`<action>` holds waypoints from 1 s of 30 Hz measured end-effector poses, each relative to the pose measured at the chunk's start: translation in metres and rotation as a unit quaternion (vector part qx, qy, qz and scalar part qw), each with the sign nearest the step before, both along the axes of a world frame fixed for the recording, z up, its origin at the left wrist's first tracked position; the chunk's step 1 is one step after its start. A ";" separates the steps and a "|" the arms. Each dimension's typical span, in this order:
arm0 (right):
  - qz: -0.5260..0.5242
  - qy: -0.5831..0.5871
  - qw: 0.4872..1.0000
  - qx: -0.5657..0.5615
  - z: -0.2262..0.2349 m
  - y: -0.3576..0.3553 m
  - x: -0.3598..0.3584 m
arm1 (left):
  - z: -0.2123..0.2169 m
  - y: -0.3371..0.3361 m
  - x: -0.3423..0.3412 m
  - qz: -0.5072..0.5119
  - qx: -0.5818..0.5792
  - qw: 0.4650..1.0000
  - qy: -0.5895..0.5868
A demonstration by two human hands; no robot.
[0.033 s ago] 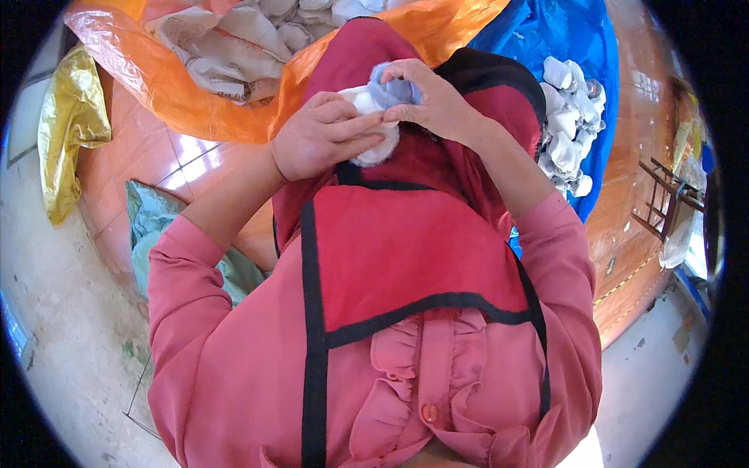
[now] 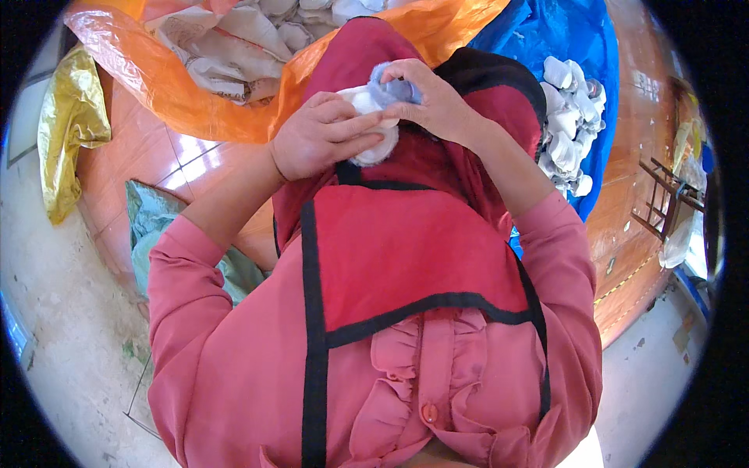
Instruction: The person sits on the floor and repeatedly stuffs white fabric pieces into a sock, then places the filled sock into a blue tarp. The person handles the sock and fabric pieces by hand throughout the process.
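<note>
A small, soft, sock-like fabric piece, fuzzy white with a grey-blue rim, is held between both hands above my knees. My left hand lies along its white part with the fingers closed over it. My right hand pinches the grey-blue rim, thumb and forefinger curved round its opening. The fingertips of both hands meet at the piece. Beneath them is the dark red cloth with black edging over my knees. Part of the piece is hidden behind my fingers.
An orange sheet with white fabric pieces spreads out ahead. To the right, a blue sheet bears a heap of white and grey pieces. A yellow sack and a green sack lie left; a dark rack stands far right.
</note>
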State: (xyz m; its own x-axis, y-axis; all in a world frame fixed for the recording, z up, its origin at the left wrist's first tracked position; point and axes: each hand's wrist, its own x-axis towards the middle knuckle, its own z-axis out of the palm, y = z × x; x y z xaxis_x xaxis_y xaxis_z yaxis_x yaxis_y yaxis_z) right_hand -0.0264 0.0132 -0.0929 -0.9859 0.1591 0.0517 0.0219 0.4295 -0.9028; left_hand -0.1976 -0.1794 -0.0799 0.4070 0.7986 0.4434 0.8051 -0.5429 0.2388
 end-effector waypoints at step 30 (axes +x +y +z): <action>-0.003 -0.149 0.986 0.075 0.028 -0.031 0.010 | 0.030 0.000 0.031 0.187 -0.174 0.963 -0.083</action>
